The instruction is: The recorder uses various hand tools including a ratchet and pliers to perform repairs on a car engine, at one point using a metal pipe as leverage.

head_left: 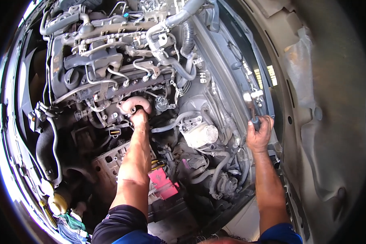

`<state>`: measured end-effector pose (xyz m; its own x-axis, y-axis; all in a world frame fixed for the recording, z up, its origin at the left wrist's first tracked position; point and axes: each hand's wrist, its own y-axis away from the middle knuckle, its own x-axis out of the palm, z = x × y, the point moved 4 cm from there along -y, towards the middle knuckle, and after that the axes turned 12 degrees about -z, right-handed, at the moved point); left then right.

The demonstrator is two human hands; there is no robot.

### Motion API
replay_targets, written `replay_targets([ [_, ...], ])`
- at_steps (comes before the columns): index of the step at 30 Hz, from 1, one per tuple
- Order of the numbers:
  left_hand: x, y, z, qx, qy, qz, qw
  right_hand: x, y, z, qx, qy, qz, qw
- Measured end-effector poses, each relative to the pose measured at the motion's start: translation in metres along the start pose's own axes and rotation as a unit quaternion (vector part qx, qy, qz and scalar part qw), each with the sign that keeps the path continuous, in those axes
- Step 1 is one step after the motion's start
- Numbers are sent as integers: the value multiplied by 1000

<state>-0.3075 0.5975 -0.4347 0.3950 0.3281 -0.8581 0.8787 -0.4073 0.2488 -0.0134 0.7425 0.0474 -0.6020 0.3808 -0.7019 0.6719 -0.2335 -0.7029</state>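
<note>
My left hand [138, 118] reaches into the engine [110, 77] at a curved, pinkish metal pipe fitting [135, 104] with bolt holes. Its fingers disappear under and behind the fitting, so I cannot tell what they grip. My right hand [260, 131] is closed on a hand tool [253, 115] with a dark blue handle and a metal shank, at the right edge of the engine bay. Several shiny metal pieces [256, 95] lie on the ledge just beyond that tool.
A red plastic cover [162, 184] sits between my forearms. A silver canister [201, 133] and hoses are right of my left hand. The raised, lined panel [325, 122] borders the right side; a yellow cap [59, 204] is at lower left.
</note>
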Motion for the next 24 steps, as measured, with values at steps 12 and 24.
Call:
replay_targets([
  [12,19,-9,-33,-69,119,89,987,-14,3,-12,-9,37,13,999],
  [24,-35,-40,-84,272,387,131,872,-25,4,-24,-6,58,16,998],
])
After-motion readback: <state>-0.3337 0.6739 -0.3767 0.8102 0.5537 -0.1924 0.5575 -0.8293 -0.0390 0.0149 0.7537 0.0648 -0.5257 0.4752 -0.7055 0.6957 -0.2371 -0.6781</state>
